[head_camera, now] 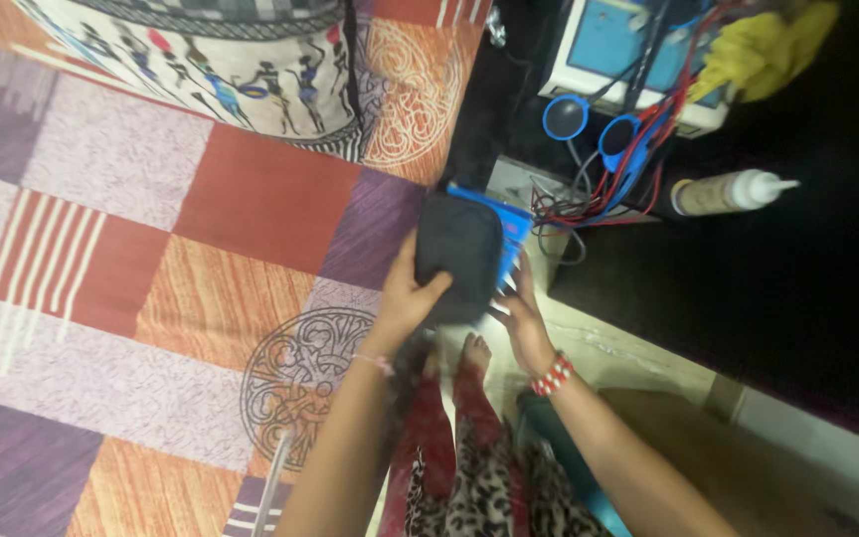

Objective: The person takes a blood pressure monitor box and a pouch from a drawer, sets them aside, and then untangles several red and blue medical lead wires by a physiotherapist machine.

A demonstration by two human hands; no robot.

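Patchwork bedspread (151, 259); at 1 o'clock, left hand (405, 298) grips a black pouch (457, 254); right hand (524, 318) clasps its blue-edged side.

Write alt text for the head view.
Two hands hold a black pad over a blue pad: left hand on its edge, right hand beside it. Behind are red cables and a white bottle.

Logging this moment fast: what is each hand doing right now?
Left hand: closed on the black pouch, thumb across its front.
Right hand: touching the pouch's lower right edge; whether it grips cannot be told.
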